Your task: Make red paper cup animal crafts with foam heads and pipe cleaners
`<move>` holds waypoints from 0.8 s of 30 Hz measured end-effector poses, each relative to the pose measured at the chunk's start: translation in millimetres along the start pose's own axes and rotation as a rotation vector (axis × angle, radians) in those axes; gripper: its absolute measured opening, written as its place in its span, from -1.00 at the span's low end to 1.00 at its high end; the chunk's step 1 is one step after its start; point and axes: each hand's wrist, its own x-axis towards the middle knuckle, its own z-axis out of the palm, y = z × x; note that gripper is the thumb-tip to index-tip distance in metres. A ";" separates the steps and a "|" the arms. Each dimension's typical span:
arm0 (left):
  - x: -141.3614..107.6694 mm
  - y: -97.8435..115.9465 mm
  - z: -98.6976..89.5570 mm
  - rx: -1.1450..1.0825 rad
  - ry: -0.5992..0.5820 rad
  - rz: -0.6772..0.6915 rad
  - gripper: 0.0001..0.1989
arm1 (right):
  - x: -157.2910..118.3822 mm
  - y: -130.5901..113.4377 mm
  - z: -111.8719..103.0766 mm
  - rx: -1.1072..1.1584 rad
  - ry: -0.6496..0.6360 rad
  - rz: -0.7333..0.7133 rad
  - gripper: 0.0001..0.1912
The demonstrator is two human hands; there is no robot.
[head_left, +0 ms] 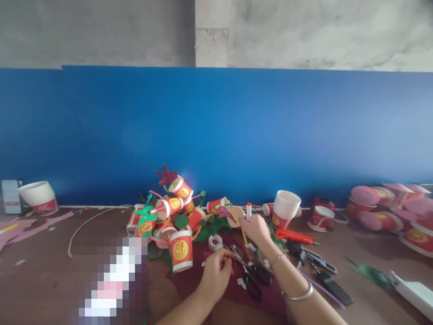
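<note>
My right hand (256, 229) is closed with a white marker with a red end (249, 211) upright in its grip. Just beyond its fingertips are a pale yellow paper piece (236, 216) and a purple cut-out. My left hand (217, 270) is lower, with curled fingers pressed together; whatever they hold is too small to make out. Close by them lie a white tape roll (215, 242) and black-handled scissors (253, 280), on dark red paper (189, 289) with small white scraps. To the left stands a pile of red paper cups (181, 250) with green leaves and straws.
White stacked cups (286, 206), an orange utility knife (295, 235) and a black key fob (334, 287) are to the right. Pink-covered cups (375, 220) fill the far right. At left are a cup stack (39, 197), pink paper (43, 228) and a cable (72, 234). A blue panel (216, 126) borders the back.
</note>
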 end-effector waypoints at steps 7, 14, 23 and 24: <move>1.4 -1.1 0.2 0.006 -0.018 0.009 -0.83 | 5.9 4.5 1.1 0.581 -0.072 0.174 -0.61; 0.3 -4.2 0.8 0.001 -0.012 0.019 -0.83 | 5.8 3.8 2.7 0.857 -0.214 0.207 -0.69; 2.5 -3.2 0.5 -0.003 -0.019 0.019 -0.81 | -11.5 -10.0 16.2 0.739 -0.228 0.014 -0.74; 1.8 -3.0 0.5 -0.005 -0.019 0.023 -0.82 | -12.1 -10.8 15.6 0.708 -0.184 -0.007 -0.72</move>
